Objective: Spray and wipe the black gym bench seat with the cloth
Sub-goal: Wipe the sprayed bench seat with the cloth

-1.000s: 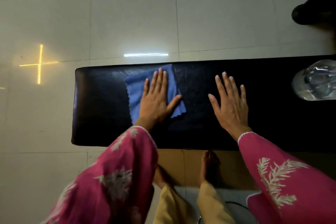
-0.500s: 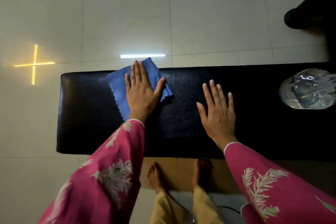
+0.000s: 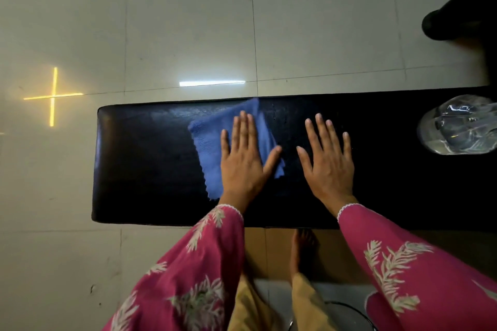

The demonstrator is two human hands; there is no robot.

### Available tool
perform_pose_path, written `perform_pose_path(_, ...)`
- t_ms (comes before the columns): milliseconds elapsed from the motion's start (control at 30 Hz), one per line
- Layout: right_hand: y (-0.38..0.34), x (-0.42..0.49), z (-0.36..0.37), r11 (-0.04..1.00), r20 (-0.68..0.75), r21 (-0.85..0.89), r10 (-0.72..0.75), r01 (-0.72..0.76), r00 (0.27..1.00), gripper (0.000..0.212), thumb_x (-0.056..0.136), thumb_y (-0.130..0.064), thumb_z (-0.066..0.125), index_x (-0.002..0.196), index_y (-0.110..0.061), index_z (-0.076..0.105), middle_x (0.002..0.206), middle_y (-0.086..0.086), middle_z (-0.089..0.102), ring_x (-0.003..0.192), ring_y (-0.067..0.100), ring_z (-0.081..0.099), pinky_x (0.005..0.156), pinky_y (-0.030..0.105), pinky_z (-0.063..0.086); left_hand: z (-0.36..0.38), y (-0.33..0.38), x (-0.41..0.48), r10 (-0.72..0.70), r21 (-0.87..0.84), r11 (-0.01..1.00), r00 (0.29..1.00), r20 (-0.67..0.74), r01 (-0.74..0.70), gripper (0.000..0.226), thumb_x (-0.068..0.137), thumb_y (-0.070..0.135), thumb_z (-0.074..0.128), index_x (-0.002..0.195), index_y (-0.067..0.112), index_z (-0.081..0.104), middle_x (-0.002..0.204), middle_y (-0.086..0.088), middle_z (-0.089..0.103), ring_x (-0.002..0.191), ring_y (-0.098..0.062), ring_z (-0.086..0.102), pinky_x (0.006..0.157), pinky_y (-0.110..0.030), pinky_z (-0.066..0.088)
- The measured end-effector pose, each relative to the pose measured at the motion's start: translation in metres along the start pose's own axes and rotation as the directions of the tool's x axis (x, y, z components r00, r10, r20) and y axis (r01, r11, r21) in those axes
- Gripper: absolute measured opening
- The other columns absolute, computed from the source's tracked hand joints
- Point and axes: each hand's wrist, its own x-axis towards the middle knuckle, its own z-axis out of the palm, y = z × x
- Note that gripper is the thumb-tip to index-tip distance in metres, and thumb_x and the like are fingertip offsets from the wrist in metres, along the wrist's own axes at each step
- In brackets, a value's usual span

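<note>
The black gym bench seat point(image 3: 150, 158) runs across the middle of the view, its left end rounded. A blue cloth point(image 3: 209, 142) lies on the seat, reaching from near the far edge toward the near edge. My left hand point(image 3: 243, 161) presses flat on the cloth's right part, fingers pointing away from me. My right hand point(image 3: 329, 161) rests flat on the bare seat just right of the cloth, fingers spread, holding nothing. A clear plastic bottle point(image 3: 457, 126) lies on the seat at the far right; its spray head is not visible.
Pale tiled floor point(image 3: 188, 21) surrounds the bench, with a white light reflection and a yellow cross-shaped reflection on the left. A dark piece of equipment point(image 3: 462, 13) stands at the top right. My bare feet point(image 3: 302, 247) and pink sleeves fill the bottom.
My left hand has drawn the blue cloth back from the seat's far edge toward the middle and slightly right. My right hand stays flat on the seat.
</note>
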Motion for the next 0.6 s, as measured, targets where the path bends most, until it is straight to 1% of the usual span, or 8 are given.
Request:
perform_pose_path(67, 0.001, -0.001, -0.002, 1.0, 0.005, 0.019, 0.011, -0.011, 1.0, 0.059, 0.093, -0.047, 0.02, 0.145, -0.019, 0.021, 0.153, 0.005, 0.023, 0.14, 0.023, 0.024, 0.112, 0.045, 0.014, 0.002, -0.021, -0.011, 0.152, 0.051, 0.987, 0.988, -0.012, -0.151, 0.085, 0.088, 0.068, 0.014, 0.147, 0.007, 0.01, 0.154, -0.004, 0.005, 0.142, -0.016, 0.004, 0.116, -0.038, -0.002)
perform_pose_path(100, 0.0, -0.003, -0.004, 0.999, 0.003, 0.027, 0.022, -0.022, 1.0, 0.06, 0.093, -0.047, 0.02, 0.145, -0.019, 0.021, 0.153, 0.005, 0.023, 0.14, 0.024, 0.024, 0.112, 0.046, 0.015, 0.003, -0.034, -0.012, 0.147, 0.068, 0.987, 0.988, -0.04, -0.144, 0.086, 0.087, 0.068, 0.016, 0.147, 0.007, 0.013, 0.154, -0.005, 0.008, 0.142, -0.016, 0.007, 0.115, -0.038, -0.001)
perform_pose_path(200, 0.0, -0.014, -0.005, 0.996, -0.003, 0.058, 0.064, -0.064, 0.998, 0.062, 0.093, -0.05, 0.019, 0.145, -0.018, 0.02, 0.153, 0.007, 0.021, 0.14, 0.023, 0.02, 0.112, 0.047, 0.014, -0.001, -0.051, -0.016, -0.15, -0.012, 0.989, 0.982, -0.117, 0.149, 0.091, 0.083, 0.069, 0.023, 0.147, 0.006, 0.011, 0.156, -0.009, 0.012, 0.141, -0.013, 0.003, 0.114, -0.035, -0.007)
perform_pose_path(267, 0.0, -0.022, -0.004, 0.995, 0.0, 0.061, 0.08, -0.08, 0.997, 0.063, 0.093, -0.052, 0.016, 0.145, -0.017, 0.022, 0.153, 0.007, 0.022, 0.14, 0.023, 0.021, 0.112, 0.048, 0.014, 0.001, -0.028, -0.023, -0.263, -0.065, 0.964, 0.961, -0.082, 0.258, 0.09, 0.083, 0.068, 0.021, 0.147, 0.006, 0.007, 0.156, -0.01, 0.012, 0.141, -0.011, -0.001, 0.115, -0.037, -0.008)
perform_pose_path(367, 0.0, -0.03, -0.002, 0.995, 0.005, 0.031, 0.093, -0.094, 0.996, 0.062, 0.094, -0.05, 0.015, 0.144, -0.016, 0.027, 0.151, 0.009, 0.028, 0.138, 0.025, 0.028, 0.11, 0.051, 0.02, 0.007, -0.009, -0.042, -0.095, -0.016, 0.995, 0.995, -0.017, 0.094, 0.086, 0.088, 0.066, 0.016, 0.146, 0.003, 0.015, 0.154, -0.011, 0.018, 0.142, -0.016, 0.007, 0.115, -0.041, 0.0)
perform_pose_path(467, 0.0, -0.032, -0.003, 0.995, 0.017, 0.023, 0.101, -0.102, 0.995, 0.064, 0.094, -0.052, 0.007, 0.144, -0.016, 0.025, 0.151, 0.009, 0.027, 0.138, 0.025, 0.027, 0.11, 0.049, 0.018, 0.006, -0.038, -0.043, 0.093, 0.062, 0.994, 0.995, -0.03, -0.091, 0.087, 0.089, 0.068, 0.012, 0.145, 0.003, 0.022, 0.153, -0.01, 0.022, 0.141, -0.018, 0.013, 0.115, -0.037, 0.001)
perform_pose_path(500, 0.0, -0.033, -0.003, 0.995, 0.019, 0.023, 0.096, -0.096, 0.995, 0.064, 0.094, -0.053, 0.006, 0.144, -0.016, 0.024, 0.151, 0.009, 0.026, 0.138, 0.025, 0.026, 0.11, 0.049, 0.017, 0.006, -0.046, -0.042, 0.067, 0.061, 0.996, 0.996, -0.063, -0.063, 0.088, 0.088, 0.069, 0.013, 0.146, 0.003, 0.022, 0.153, -0.01, 0.023, 0.141, -0.018, 0.014, 0.115, -0.036, 0.001)
perform_pose_path(600, 0.001, -0.033, -0.002, 0.996, 0.011, 0.017, 0.087, -0.087, 0.996, 0.063, 0.094, -0.052, 0.01, 0.145, -0.017, 0.024, 0.152, 0.009, 0.026, 0.138, 0.025, 0.026, 0.111, 0.048, 0.017, 0.005, -0.032, -0.048, -0.158, -0.031, 0.987, 0.984, -0.077, 0.156, 0.089, 0.087, 0.069, 0.014, 0.145, 0.002, 0.019, 0.153, -0.012, 0.023, 0.142, -0.018, 0.013, 0.115, -0.038, 0.0)
